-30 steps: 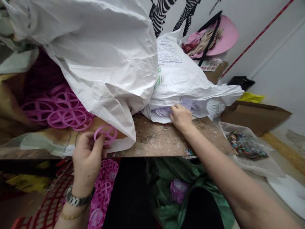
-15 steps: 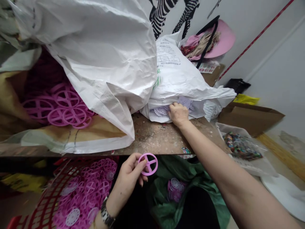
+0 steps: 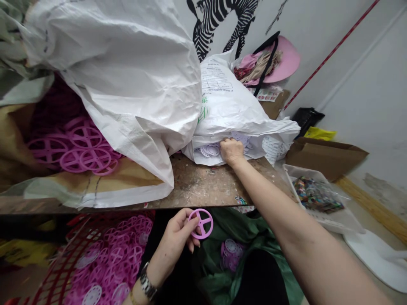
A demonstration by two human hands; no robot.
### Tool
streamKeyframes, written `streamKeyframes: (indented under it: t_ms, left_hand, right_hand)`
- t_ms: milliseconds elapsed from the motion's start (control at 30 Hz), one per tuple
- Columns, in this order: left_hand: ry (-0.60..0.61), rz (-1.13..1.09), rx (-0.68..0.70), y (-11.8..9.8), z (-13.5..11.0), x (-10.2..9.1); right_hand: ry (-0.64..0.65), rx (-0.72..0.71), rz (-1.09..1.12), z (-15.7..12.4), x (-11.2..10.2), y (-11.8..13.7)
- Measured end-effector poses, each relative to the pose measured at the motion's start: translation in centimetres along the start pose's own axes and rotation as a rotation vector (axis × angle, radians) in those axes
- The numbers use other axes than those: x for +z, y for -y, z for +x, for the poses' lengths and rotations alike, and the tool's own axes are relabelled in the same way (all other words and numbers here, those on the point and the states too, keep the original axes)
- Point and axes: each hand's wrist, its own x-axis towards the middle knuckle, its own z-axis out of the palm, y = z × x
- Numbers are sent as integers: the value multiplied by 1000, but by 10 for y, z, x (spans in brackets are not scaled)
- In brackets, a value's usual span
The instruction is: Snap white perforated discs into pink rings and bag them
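My left hand has come down off the surface since a second ago: it was up at the mouth of the big white sack, and now it hangs below the front edge, at about 6 o'clock, with one pink spoked wheel pinched between thumb and fingers. In the last half second it has barely shifted. So I judge one wheel is out of the pile and ready, waiting on what my other hand brings.

My right hand has stayed at 12 o'clock, arm stretched out straight across the surface, knuckles up, fingers buried in the opening of the smaller printed white bag among the pale lilac discs. Whether those fingers have closed on a disc I cannot tell; the tips are hidden.

More pink wheels lie inside the big sack at 9 o'clock. Below, at 7 o'clock, a red mesh basket holds joined pieces, and a green bag sits at 5 o'clock.
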Motion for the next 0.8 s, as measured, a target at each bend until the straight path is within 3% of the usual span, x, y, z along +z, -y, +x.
streamKeyframes:
  t_ms: [467, 667, 800]
  left_hand:
    - [48, 20, -29, 4, -1, 5]
    - [24, -6, -21, 5, 2, -4]
    - [28, -68, -22, -1, 2, -6]
  right_hand:
    - [-16, 8, -15, 6, 6, -11]
    - [-52, -42, -16, -20, -7, -16]
    - [-181, -143, 98, -52, -15, -16]
